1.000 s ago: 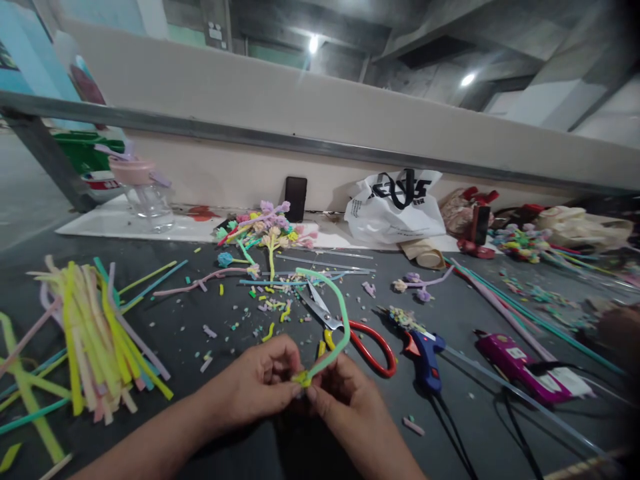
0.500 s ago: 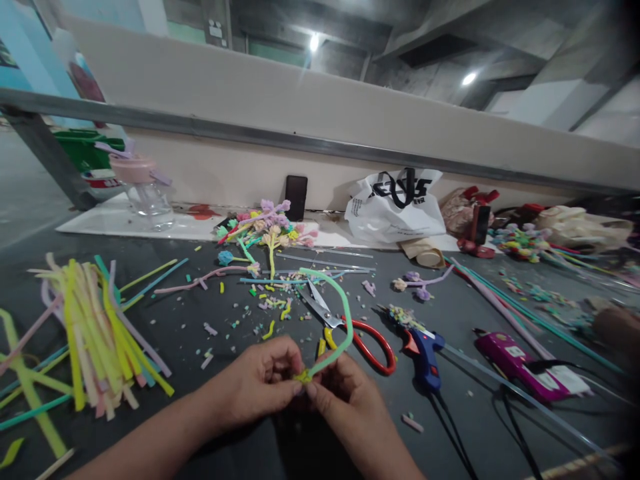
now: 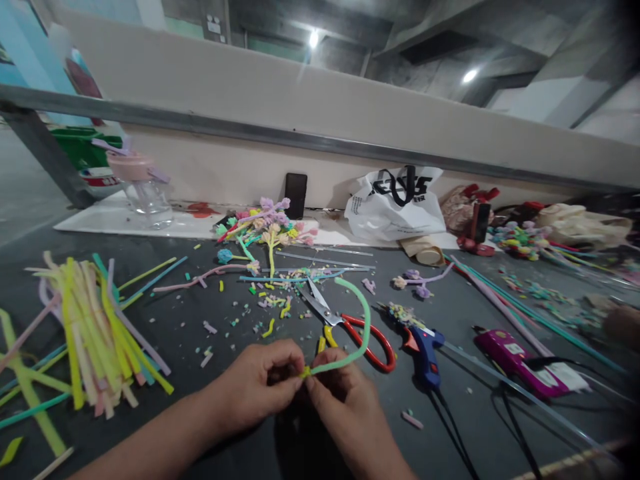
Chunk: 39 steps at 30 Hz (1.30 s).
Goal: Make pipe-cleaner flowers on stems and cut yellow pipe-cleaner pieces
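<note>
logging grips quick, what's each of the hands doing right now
Left hand: closed, pinching the yellow-tipped near end of the green pipe cleaner.
Right hand: closed, pinching the same green pipe cleaner just beside it.

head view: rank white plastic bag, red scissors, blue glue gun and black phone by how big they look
1. white plastic bag
2. red scissors
3. blue glue gun
4. black phone, though bag and phone sit farther back, so true sizes are unsure
</note>
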{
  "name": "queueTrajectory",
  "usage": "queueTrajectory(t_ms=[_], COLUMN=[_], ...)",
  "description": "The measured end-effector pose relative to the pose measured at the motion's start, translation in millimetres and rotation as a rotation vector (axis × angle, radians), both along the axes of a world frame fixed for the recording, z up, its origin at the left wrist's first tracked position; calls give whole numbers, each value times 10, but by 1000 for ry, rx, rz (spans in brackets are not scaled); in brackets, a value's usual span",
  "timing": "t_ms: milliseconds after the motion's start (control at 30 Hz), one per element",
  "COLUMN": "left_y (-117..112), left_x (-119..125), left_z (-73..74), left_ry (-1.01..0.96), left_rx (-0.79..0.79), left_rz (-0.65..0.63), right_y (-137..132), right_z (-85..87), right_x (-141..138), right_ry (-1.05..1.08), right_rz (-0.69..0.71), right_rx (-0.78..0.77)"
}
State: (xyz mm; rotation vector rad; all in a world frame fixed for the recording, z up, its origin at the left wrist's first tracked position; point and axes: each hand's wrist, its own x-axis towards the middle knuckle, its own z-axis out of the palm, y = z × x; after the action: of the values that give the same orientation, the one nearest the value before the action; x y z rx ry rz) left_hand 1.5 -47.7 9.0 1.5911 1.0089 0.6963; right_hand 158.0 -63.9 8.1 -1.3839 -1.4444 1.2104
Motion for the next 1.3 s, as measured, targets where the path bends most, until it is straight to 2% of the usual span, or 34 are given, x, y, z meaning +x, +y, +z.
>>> queueTrajectory(t_ms=[100, 200, 367, 600, 967, 1300], left_y=[6, 13, 10, 0, 5, 28], left_x=[11, 20, 14, 0, -4, -16], left_z=[-1, -12, -16, -14, -27, -9], left_ry=[-1, -43, -47, 75, 94, 143], left_rx=[25, -31, -74, 16, 63, 183], left_rz=[22, 23, 37, 20, 6, -29], right_y=[-9, -12, 8, 29, 54, 20], right_z=[25, -1, -91, -74, -111, -51], right_x=[-30, -27, 18, 16, 23, 3], right_ry=[63, 126, 50, 24, -97, -35], right_rz=[-7, 1, 11, 31, 57, 64], right_rx=[-37, -46, 21, -20, 60, -1])
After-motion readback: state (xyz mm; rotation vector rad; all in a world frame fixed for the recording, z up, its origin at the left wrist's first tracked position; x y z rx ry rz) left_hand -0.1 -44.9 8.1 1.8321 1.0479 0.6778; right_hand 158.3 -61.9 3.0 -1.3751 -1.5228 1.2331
